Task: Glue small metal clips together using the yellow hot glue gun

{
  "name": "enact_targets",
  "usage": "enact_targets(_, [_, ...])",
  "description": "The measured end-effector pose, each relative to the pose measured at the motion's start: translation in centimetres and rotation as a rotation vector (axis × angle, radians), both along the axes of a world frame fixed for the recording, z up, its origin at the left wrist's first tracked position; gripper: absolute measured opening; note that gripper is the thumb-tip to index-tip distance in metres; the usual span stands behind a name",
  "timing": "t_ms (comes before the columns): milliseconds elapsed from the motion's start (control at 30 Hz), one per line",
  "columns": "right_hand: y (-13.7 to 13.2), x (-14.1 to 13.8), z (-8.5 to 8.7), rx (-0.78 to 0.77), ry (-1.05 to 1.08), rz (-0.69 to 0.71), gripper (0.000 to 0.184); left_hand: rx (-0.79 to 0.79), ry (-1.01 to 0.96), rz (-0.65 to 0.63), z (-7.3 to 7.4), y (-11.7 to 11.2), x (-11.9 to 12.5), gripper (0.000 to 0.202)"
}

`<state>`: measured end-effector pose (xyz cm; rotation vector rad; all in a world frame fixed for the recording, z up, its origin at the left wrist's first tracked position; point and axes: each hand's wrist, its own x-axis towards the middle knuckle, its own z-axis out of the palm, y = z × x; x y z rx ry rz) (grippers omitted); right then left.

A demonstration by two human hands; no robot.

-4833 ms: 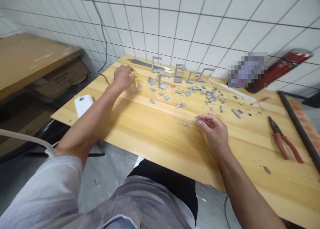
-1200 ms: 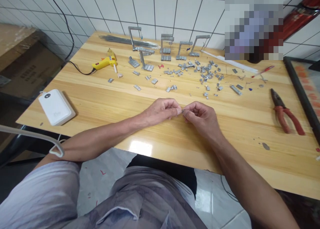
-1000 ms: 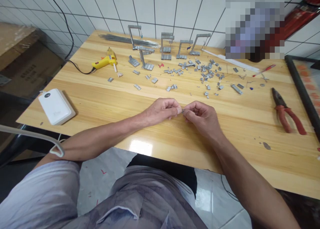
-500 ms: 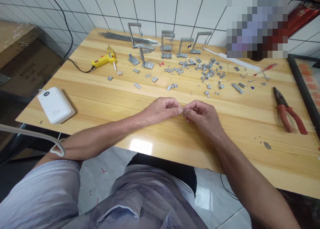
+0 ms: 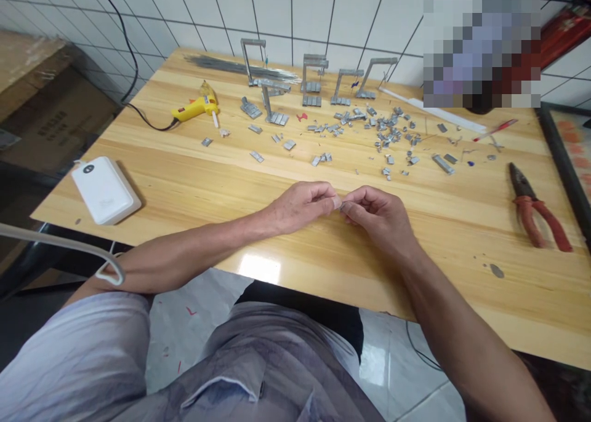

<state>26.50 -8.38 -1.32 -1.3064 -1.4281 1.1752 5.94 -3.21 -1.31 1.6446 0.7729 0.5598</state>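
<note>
My left hand (image 5: 302,205) and my right hand (image 5: 379,214) meet fingertip to fingertip over the near middle of the wooden table (image 5: 194,182). Both are closed in a pinch on a small grey metal piece (image 5: 342,205) held between them; most of it is hidden by the fingers. Beyond the hands lie several loose grey staple strips (image 5: 383,133), scattered across the table's middle. Small upright frames built from staple strips (image 5: 314,77) stand in a row near the tiled wall.
A yellow glue gun (image 5: 196,107) with a black cord lies at the far left. A white power bank (image 5: 105,189) sits near the left edge. Red-handled pliers (image 5: 535,214) lie at the right. A bundle of thin metal rods (image 5: 231,67) rests by the wall.
4.8 s ago my left hand was at the glue gun and my right hand lay by the scraps; since then both have joined in a pinch. Over the last second they barely move.
</note>
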Motion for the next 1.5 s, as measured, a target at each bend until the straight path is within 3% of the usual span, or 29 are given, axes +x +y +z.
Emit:
enact_targets(333, [0.08,-0.02,0.07,0.012,-0.019,-0.002,0.014,0.006,0.013,0.012,0.25,-0.09,0.05,0.025])
enact_targets(633, [-0.18,-0.34,-0.53,0.070,-0.087,0.001,0.012,0.145,0.114,0.098,0.39,-0.52,0.32,0.008])
enact_targets(967, [-0.05,-0.04,-0.18,0.039,-0.024,-0.020,0.019,0.075,0.080,-0.025,0.06,0.14,-0.04,0.029])
enact_targets(1267, [-0.11,-0.18,-0.20,0.079,-0.100,-0.038,0.012,0.042,0.055,-0.001,-0.25,0.02,0.18,0.019])
enact_targets(1500, [-0.34,-0.22,-0.21,0.121,-0.178,-0.037,0.011,0.118,0.082,0.056,-0.15,-0.16,0.22,0.008])
